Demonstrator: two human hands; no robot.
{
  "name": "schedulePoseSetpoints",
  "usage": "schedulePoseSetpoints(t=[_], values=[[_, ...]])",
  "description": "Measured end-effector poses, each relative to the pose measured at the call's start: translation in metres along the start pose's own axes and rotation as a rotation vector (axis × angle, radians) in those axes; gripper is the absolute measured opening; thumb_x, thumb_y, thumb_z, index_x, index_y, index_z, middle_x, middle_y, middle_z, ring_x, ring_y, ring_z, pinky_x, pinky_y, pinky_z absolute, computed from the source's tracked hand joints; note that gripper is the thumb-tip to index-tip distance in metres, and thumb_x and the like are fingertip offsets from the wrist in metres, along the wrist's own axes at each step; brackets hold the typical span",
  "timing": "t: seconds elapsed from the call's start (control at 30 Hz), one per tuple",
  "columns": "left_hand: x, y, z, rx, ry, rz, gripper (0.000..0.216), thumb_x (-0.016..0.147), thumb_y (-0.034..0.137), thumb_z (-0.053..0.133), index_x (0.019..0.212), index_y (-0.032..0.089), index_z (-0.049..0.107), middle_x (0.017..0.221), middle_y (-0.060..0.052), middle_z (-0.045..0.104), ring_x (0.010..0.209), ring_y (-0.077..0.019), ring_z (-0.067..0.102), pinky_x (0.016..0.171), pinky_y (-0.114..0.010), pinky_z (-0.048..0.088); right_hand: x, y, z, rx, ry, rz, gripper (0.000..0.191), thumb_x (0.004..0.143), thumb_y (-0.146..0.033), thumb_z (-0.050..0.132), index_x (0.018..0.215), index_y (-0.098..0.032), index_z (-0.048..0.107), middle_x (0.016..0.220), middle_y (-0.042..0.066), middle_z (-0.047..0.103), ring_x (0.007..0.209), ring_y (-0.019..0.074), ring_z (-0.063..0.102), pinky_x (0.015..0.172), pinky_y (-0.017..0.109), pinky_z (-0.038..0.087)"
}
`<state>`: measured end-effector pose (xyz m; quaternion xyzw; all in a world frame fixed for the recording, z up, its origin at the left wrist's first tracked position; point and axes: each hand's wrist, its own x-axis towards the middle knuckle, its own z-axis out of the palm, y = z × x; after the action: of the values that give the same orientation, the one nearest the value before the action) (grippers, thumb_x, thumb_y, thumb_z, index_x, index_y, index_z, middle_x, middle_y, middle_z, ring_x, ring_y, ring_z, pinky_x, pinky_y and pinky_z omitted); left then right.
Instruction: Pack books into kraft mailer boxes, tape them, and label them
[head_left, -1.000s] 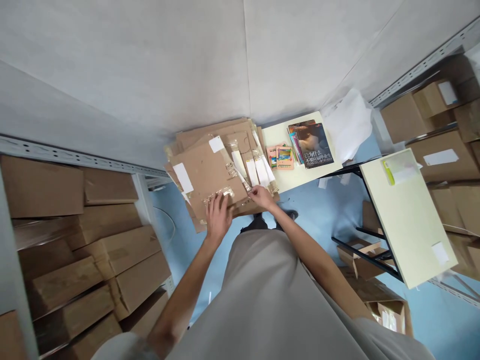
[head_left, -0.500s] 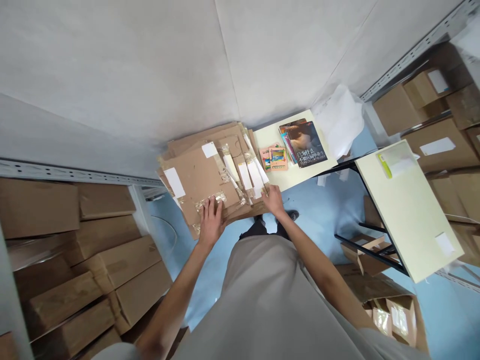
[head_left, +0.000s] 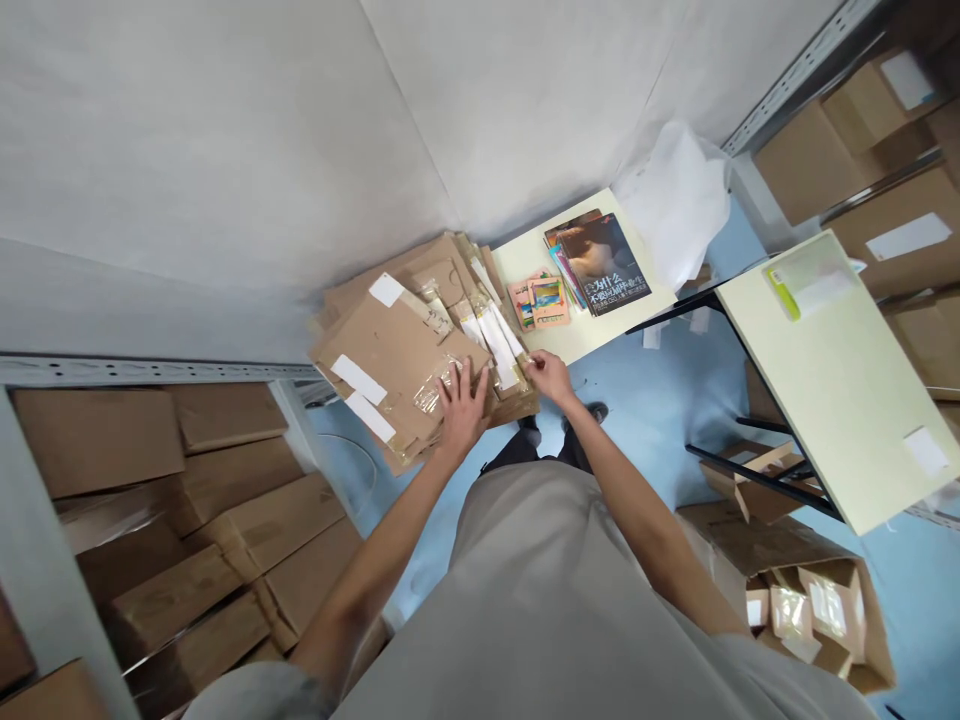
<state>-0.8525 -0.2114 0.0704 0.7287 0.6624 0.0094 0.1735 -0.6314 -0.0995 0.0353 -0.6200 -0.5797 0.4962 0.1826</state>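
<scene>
A stack of flattened cardboard boxes (head_left: 401, 330) lies on a cream table (head_left: 577, 345), with clear tape and white labels on the pieces. My left hand (head_left: 463, 410) rests palm down on the top piece near its front edge, fingers spread. At the stack's front right corner, my right hand (head_left: 550, 375) pinches the taped edge of a flattened box, beside long white label strips (head_left: 501, 345). Right of the stack are small pink picture cards (head_left: 550, 302) and a dark-covered book (head_left: 604, 264) on top of other books.
Shelves with cardboard boxes (head_left: 97, 440) stand on the left, with more boxes (head_left: 911, 240) at the right. A second cream table (head_left: 862, 400) holds a yellow-green item (head_left: 783, 294). An open carton (head_left: 874, 620) with small packages is on the blue floor. White sheeting (head_left: 679, 205) hangs behind.
My left hand has slid right across the top cardboard, and that piece has turned askew, showing another white label beneath its left edge. My right hand stays at the corner. The view has turned slightly.
</scene>
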Motion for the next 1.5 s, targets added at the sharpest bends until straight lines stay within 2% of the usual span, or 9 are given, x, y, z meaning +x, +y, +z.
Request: schedulePoseSetpoints(t=[0.17,0.3,0.4,0.57,0.73,0.9,1.1,1.27,1.5], values=[[0.004,0.006,-0.003,-0.006,0.071,-0.008,0.096,0.09,0.028,0.079,0.175,0.011,0.036,0.186,-0.029,0.005,0.173,-0.0518,-0.007,0.132,-0.085,0.004,-0.007,0.002,0.005,0.334,-0.01,-0.015,0.025,0.091,-0.047,0.077,0.1,-0.024,0.075,0.108,0.005,0.081,0.106,0.0255,0.075,0.103,0.041,0.062],[-0.003,0.003,-0.01,-0.028,0.096,0.017,0.09,0.087,0.022,0.079,0.17,0.011,0.047,0.185,-0.029,0.012,0.173,-0.0515,-0.001,0.134,-0.083,0.003,-0.01,0.006,0.008,0.674,-0.157,0.098,0.038,0.082,-0.055,0.085,0.097,-0.023,0.072,0.099,0.004,0.078,0.091,0.0228,0.075,0.085,0.038,0.068],[-0.01,-0.006,-0.016,-0.054,0.145,0.029,0.078,0.092,0.02,0.073,0.167,0.017,0.052,0.185,-0.024,0.023,0.175,-0.0457,0.006,0.136,-0.081,0.005,-0.01,0.007,0.016,0.827,-0.195,0.201,0.041,0.08,-0.054,0.089,0.097,-0.023,0.069,0.095,0.003,0.078,0.087,0.0209,0.075,0.083,0.037,0.069],[-0.015,-0.03,-0.02,-0.107,0.155,0.069,0.053,0.103,0.025,0.062,0.156,0.023,0.063,0.183,-0.02,0.033,0.174,-0.0385,0.023,0.137,-0.073,0.022,-0.006,0.005,0.023,0.811,-0.106,0.288,0.036,0.084,-0.048,0.086,0.102,-0.024,0.067,0.099,0.002,0.078,0.086,0.0197,0.076,0.08,0.037,0.07],[-0.007,-0.039,-0.022,-0.114,0.206,0.014,0.057,0.101,0.026,0.062,0.157,0.019,0.062,0.184,-0.022,0.031,0.174,-0.0404,0.022,0.137,-0.073,0.021,-0.01,0.001,0.021,0.79,-0.19,0.215,0.035,0.085,-0.051,0.084,0.1,-0.024,0.067,0.1,0.002,0.077,0.085,0.0195,0.075,0.08,0.035,0.07],[-0.002,-0.029,-0.029,-0.1,0.226,0.022,0.068,0.1,0.051,0.071,0.159,0.017,0.059,0.185,-0.023,0.027,0.174,-0.044,0.021,0.137,-0.072,0.021,-0.018,-0.007,0.017,0.779,-0.22,0.147,0.039,0.085,-0.057,0.081,0.103,-0.026,0.065,0.105,0.002,0.075,0.089,0.0201,0.074,0.081,0.035,0.07],[0.0,-0.026,-0.037,-0.073,0.146,0.044,0.084,0.099,0.062,0.071,0.164,0.012,0.053,0.185,-0.028,0.021,0.175,-0.0457,0.014,0.138,-0.071,0.019,-0.026,-0.015,0.002,0.737,-0.214,0.079,0.045,0.086,-0.061,0.079,0.111,-0.025,0.068,0.112,0.004,0.076,0.089,0.0209,0.073,0.077,0.036,0.071],[0.001,-0.024,-0.039,-0.082,0.1,0.05,0.085,0.1,0.057,0.071,0.168,0.01,0.049,0.185,-0.028,0.018,0.175,-0.0458,0.01,0.139,-0.071,0.013,-0.03,-0.024,-0.013,0.688,-0.166,0.041,0.047,0.086,-0.062,0.081,0.113,-0.025,0.072,0.106,0.004,0.077,0.087,0.0229,0.072,0.075,0.038,0.07],[0.005,-0.017,-0.026,-0.099,0.117,0.05,0.079,0.101,0.047,0.068,0.165,0.003,0.052,0.182,-0.033,0.018,0.174,-0.0482,0.01,0.137,-0.076,0.012,-0.035,-0.012,-0.091,0.608,-0.011,-0.039,0.045,0.086,-0.06,0.082,0.11,-0.023,0.075,0.103,0.004,0.079,0.094,0.0257,0.073,0.08,0.04,0.069]])
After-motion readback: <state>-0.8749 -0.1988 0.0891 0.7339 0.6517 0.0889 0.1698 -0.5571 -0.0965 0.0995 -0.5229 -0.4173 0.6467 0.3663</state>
